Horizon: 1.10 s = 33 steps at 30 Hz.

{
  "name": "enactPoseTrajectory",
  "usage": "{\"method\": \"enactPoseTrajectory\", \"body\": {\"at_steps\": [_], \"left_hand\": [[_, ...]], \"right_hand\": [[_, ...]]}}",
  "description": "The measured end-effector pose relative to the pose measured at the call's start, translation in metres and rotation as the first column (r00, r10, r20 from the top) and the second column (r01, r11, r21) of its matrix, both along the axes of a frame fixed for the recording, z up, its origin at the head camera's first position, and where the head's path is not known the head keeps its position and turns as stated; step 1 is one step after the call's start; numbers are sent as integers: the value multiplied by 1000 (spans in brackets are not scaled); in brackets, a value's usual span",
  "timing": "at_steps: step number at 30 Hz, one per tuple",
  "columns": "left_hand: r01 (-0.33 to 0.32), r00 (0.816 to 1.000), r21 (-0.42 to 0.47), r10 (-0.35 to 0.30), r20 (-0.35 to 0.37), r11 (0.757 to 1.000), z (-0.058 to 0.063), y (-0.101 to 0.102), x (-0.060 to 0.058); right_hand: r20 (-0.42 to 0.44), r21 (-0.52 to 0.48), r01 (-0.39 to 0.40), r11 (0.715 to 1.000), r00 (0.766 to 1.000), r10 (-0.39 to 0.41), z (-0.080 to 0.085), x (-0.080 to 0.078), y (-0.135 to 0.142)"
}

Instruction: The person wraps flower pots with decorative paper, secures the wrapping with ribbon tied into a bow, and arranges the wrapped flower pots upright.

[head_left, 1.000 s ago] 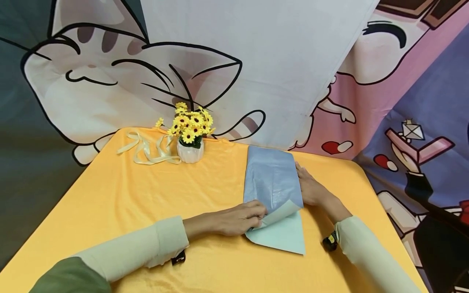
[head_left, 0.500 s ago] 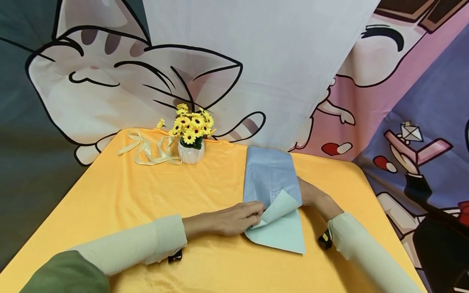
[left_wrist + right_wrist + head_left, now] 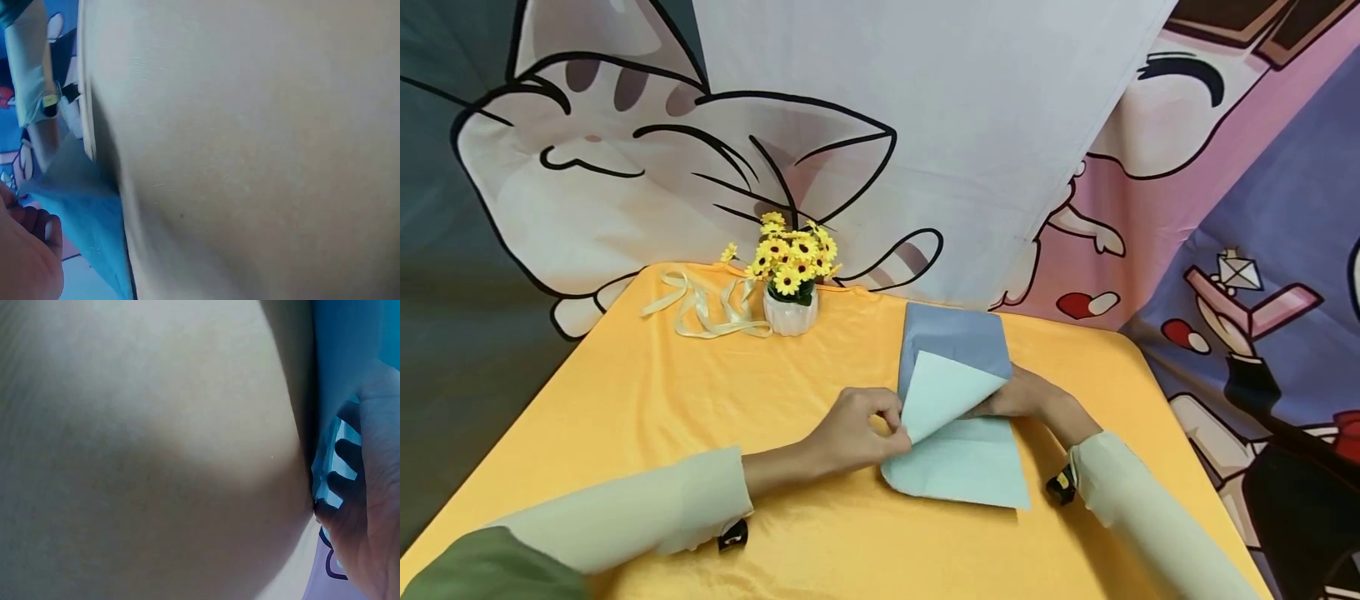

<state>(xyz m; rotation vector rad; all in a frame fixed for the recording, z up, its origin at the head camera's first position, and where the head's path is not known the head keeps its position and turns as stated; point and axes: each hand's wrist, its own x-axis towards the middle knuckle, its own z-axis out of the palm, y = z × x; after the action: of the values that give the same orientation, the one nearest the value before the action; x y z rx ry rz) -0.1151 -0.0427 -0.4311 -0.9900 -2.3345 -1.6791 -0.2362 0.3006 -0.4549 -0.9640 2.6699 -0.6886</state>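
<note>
A folded sheet of blue paper (image 3: pixel 955 329) lies right of the middle of the table, darker on one face and pale on the other. Its pale flap (image 3: pixel 951 389) is turned up diagonally over the near half. My left hand (image 3: pixel 853 429) pinches the flap's left corner between thumb and fingers; the left wrist view also shows the lifted paper (image 3: pixel 94 231) beside that hand. From the right side, my right hand (image 3: pixel 1030 392) reaches beneath the raised flap, its fingertips partly covered. In the right wrist view, its spread fingers (image 3: pixel 350 484) lie against the blue paper.
A white pot (image 3: pixel 792 312) of yellow artificial flowers (image 3: pixel 793 254) stands at the back of the table, with a loose pale ribbon (image 3: pixel 703 312) to its left. An orange cloth (image 3: pixel 760 375) covers the table. Printed cartoon curtains (image 3: pixel 985 150) hang close behind it.
My left hand has moved slightly left and lifted, turning the pale flap further up and over. My right hand has moved from the paper's outer right edge to under the flap.
</note>
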Motion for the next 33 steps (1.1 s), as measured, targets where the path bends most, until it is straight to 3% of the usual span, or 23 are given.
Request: {"method": "enactPoseTrajectory", "body": {"at_steps": [3,7,11,22,25,28,31,33], "left_hand": [[-72,991,50,66,117,996,3,-10,3],[-104,966,38,92,241,994,4,-22,8],[-102,965,2,98,244,995,2,-33,14],[-59,949,-103,88,304,993,-6,-62,31],[-75,942,-181,129,311,981,-10,-69,39],[-113,919,-292,212,333,950,-10,-74,46],[-109,896,-342,241,372,933,-8,-77,51],[-100,893,-357,241,379,929,-6,-78,53]], "right_hand": [[14,39,-6,999,1000,5,8,3,-11],[26,128,38,991,999,-41,12,2,-9],[40,181,31,983,998,-39,15,-1,-3],[90,180,48,982,994,-65,18,0,6],[106,180,49,982,992,-69,18,-1,5],[126,176,51,983,989,-74,18,-3,4],[138,176,60,983,987,-85,19,-5,3],[132,182,61,981,987,-86,19,-6,3]]}}
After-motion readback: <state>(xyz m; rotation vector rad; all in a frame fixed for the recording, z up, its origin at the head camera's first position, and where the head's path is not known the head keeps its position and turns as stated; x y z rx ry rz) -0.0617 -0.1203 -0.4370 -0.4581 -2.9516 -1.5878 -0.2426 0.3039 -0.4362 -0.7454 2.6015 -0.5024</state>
